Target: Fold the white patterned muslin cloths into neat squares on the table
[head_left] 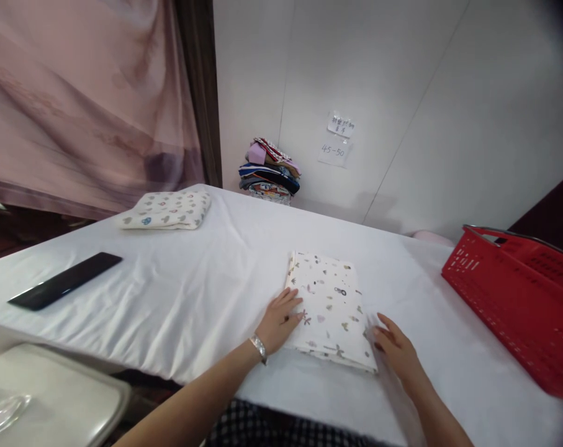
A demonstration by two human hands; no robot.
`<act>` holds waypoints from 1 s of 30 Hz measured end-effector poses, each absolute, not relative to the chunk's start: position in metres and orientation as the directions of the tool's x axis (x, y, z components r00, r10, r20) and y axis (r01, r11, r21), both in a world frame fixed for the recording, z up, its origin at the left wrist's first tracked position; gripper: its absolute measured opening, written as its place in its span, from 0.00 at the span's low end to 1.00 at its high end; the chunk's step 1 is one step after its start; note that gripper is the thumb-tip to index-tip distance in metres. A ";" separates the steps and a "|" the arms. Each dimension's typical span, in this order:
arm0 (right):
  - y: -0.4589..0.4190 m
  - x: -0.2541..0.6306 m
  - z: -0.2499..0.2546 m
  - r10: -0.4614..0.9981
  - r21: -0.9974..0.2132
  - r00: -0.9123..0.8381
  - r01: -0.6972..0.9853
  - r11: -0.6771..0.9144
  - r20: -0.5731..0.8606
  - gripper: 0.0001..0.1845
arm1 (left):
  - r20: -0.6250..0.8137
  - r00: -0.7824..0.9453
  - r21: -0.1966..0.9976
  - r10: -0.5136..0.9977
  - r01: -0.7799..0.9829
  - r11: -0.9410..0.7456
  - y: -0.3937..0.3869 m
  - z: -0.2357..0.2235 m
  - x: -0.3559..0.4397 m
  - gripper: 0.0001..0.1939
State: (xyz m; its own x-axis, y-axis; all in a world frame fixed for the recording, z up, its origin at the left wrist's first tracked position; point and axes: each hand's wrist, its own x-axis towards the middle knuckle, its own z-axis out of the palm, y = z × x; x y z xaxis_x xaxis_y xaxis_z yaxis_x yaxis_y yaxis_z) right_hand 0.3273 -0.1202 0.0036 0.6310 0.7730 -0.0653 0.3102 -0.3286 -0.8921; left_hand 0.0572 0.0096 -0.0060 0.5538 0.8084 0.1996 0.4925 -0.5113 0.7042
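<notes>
A folded white cloth (328, 304) printed with small plants and figures lies flat in front of me on the white-covered table (179, 298). My left hand (279, 320) rests on its left edge, fingers stretched out over the fabric. A silvery bracelet (259, 349) circles that wrist. At the cloth's right edge is my right hand (395, 347), its fingers apart and slightly bent, with the fingertips at or just beside the fabric. Neither hand grips anything that I can see.
Another folded printed cloth (169, 210) lies at the far left, and a long black flat object (67, 280) nearer. A red plastic basket (518, 298) stands on the right. Folded clothes (269, 174) are stacked by the wall. A pale chair (53, 391) is at lower left.
</notes>
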 end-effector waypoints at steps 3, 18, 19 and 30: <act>-0.119 0.322 0.003 0.784 -0.938 0.580 0.092 -0.333 -0.222 0.37 | 0.210 0.422 0.733 0.882 0.529 -0.427 0.016 -0.007 0.057 0.22; -0.098 0.335 0.021 0.861 -0.970 0.462 0.004 -0.241 -0.212 0.44 | 0.070 0.439 0.711 0.896 0.608 -0.353 -0.015 0.006 0.063 0.23; -0.099 0.343 0.021 0.861 -0.967 0.458 0.013 -0.255 -0.220 0.42 | 0.055 0.472 0.707 0.880 0.603 -0.368 -0.019 0.008 0.063 0.24; -0.104 0.354 -0.005 0.826 -0.957 0.553 0.165 -0.239 -0.111 0.33 | 0.260 0.483 0.552 0.836 0.636 -0.539 0.060 0.034 0.072 0.12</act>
